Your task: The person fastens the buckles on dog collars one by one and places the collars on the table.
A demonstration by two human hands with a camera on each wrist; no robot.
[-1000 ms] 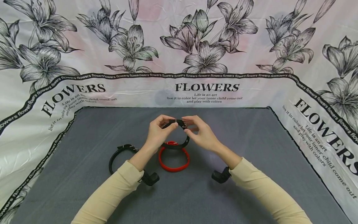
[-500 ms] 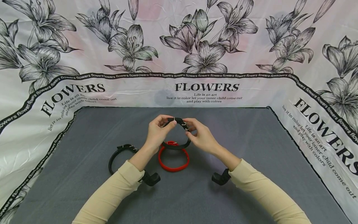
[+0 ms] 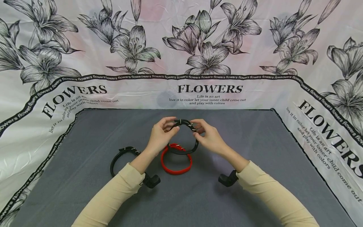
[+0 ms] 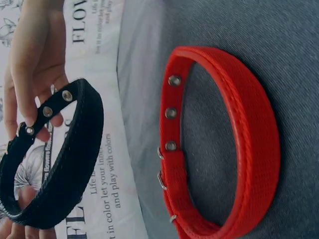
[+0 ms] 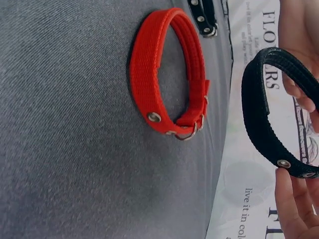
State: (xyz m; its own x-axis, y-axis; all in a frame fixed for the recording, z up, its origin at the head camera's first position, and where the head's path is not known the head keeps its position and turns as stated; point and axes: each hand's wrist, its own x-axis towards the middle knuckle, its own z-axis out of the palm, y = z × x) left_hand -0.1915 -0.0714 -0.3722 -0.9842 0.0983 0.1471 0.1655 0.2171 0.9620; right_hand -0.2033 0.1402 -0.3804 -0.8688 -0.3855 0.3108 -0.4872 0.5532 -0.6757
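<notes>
A black collar (image 3: pixel 195 145) is held up as a loop between both hands, its metal buckle and strap end at the top. My left hand (image 3: pixel 161 134) pinches its upper left, thumb in front. My right hand (image 3: pixel 211 135) grips its right side by the buckle, the thumb near the metal eyelets in the right wrist view. Below, a red collar (image 3: pixel 176 172) with metal eyelets and a buckle lies on the grey cloth, partly overlapped by the black loop in the head view. In the left wrist view, the right hand (image 4: pixel 37 64) shows above the black collar (image 4: pixel 82 159).
Another black collar (image 3: pixel 113 160) lies buckled to the left, partly hidden by the left forearm. Grey cloth (image 3: pixel 198 201) covers the table. A white floral backdrop (image 3: pixel 136 91) with printed words rises behind and at both sides.
The black collar has shifted slightly to the right and a little lower, its loop rounder. My right hand has moved right with it. The red collar and the other black collar stay put.
</notes>
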